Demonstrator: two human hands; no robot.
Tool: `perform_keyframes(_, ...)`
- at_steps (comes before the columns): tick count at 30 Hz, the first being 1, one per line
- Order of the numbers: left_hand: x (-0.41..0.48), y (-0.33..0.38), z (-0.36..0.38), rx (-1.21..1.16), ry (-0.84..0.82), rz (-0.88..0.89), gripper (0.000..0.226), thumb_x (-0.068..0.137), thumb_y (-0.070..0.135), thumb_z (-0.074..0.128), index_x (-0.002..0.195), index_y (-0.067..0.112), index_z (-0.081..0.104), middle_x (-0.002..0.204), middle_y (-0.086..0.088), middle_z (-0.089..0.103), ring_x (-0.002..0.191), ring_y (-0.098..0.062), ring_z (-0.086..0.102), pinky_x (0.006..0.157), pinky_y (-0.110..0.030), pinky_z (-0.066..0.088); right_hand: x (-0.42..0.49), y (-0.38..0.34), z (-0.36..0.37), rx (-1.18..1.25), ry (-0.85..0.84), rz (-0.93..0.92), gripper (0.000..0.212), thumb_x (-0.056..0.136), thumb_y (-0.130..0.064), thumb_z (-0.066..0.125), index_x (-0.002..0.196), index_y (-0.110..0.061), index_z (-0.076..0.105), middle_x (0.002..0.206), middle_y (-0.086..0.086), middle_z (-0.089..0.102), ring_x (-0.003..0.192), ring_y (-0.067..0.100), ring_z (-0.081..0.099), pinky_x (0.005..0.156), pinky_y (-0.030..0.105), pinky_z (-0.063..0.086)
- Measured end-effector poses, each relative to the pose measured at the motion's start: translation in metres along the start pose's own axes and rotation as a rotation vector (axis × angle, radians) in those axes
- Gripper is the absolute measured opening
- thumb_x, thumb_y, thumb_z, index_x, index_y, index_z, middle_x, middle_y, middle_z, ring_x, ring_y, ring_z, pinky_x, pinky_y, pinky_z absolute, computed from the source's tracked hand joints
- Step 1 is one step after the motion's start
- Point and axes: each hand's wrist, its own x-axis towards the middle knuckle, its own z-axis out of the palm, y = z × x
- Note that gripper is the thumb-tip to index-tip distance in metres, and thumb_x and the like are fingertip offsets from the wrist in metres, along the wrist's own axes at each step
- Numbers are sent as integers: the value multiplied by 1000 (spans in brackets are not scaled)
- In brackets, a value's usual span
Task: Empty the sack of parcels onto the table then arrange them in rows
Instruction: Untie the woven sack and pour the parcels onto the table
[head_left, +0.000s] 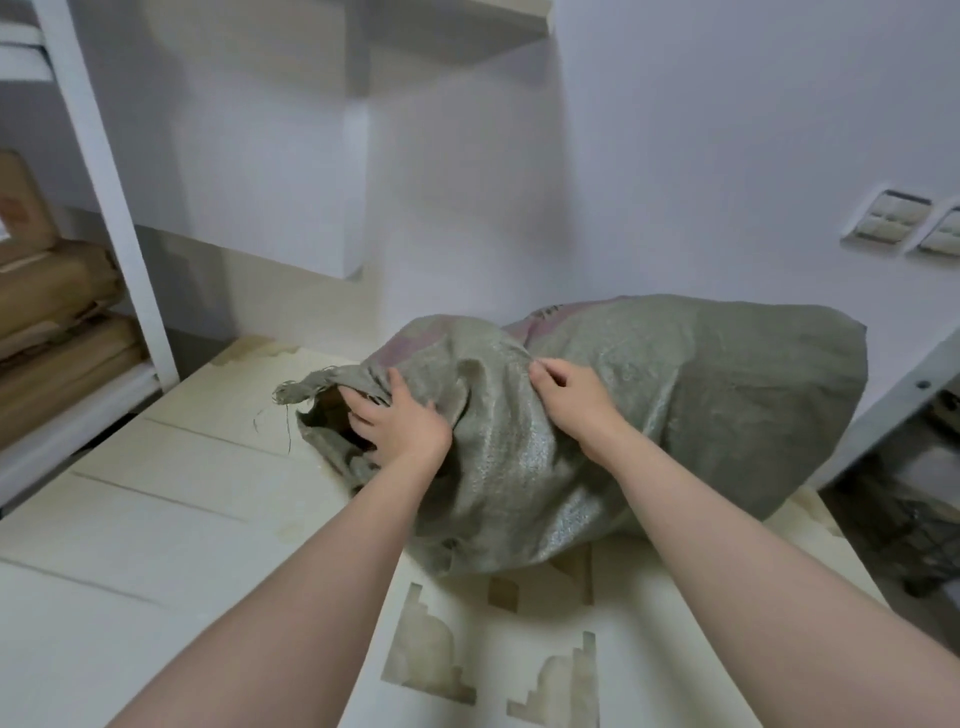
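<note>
A bulging grey-green woven sack (675, 400) lies on its side on the pale table (171, 509), its frayed mouth pointing left. My left hand (400, 421) grips the cloth at the upper rim of the dark mouth opening. My right hand (571, 400) pinches a fold of the sack's top, a little to the right of the left hand. The parcels are hidden inside the sack; none shows on the table.
A white metal shelf (119, 249) with brown wrapped bundles (57, 312) stands at the left. A white wall and a boxed column rise behind the table. Wall sockets (888, 218) sit at the right. Dark clutter lies under a grey rack at the far right.
</note>
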Motion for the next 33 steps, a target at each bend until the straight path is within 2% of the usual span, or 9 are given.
perform_keyframes(5,13,-15,13,119,34,-138,35,101,33,40,131,28,57,160,4,-22,148,-26,-12,112,-66,11,-10,23,-35,-295,310,-73,41,96,-31,54,133,-15,56,148,6,44,138,25,32,114,35,24)
perform_keyframes(8,10,-4,18,147,46,-65,52,101,50,23,135,27,56,161,10,-13,148,-22,-14,106,-75,1,-14,31,-57,-453,545,158,65,91,-40,60,145,-13,36,157,9,23,142,29,19,112,46,24)
perform_keyframes(11,10,5,22,130,47,-60,78,89,73,6,145,32,42,163,6,-7,148,-24,-15,104,-76,-8,-8,37,-68,-324,534,449,87,85,-50,64,149,-8,22,156,14,21,141,34,23,106,54,31)
perform_keyframes(15,10,13,26,54,13,76,91,81,84,19,153,29,20,162,2,17,150,-27,-3,102,-76,-10,3,49,-68,-210,488,533,64,90,-49,59,135,-6,45,142,15,37,132,35,35,100,48,39)
perform_keyframes(18,14,11,23,220,-1,189,63,90,65,41,140,26,45,158,1,26,150,-27,-1,102,-79,-5,7,50,-67,-120,614,506,42,94,-35,58,129,-11,56,137,14,44,124,35,46,98,39,40)
perform_keyframes(22,32,-1,11,267,44,82,33,98,35,44,128,35,57,161,2,18,150,-27,-7,102,-79,-6,13,46,-61,7,726,426,21,95,-26,58,104,-11,68,122,12,59,103,31,59,90,37,45)
perform_keyframes(27,56,-34,3,168,-59,-217,42,98,55,36,135,43,52,164,1,-3,147,-36,-17,106,-74,-9,16,27,-42,60,734,283,17,97,-23,54,88,-10,61,98,7,64,89,26,58,76,33,44)
perform_keyframes(30,67,-54,5,207,-103,-241,52,99,56,26,142,34,47,163,-6,8,149,-28,-13,111,-68,-9,13,15,-28,89,725,252,19,99,-23,51,90,-7,58,84,4,59,82,28,56,72,36,42)
perform_keyframes(33,70,-67,6,147,-120,-222,47,104,43,27,143,25,47,157,-10,29,150,-25,3,116,-62,-2,10,7,-17,114,711,202,18,98,-22,52,82,-12,53,108,3,69,93,25,61,73,29,41)
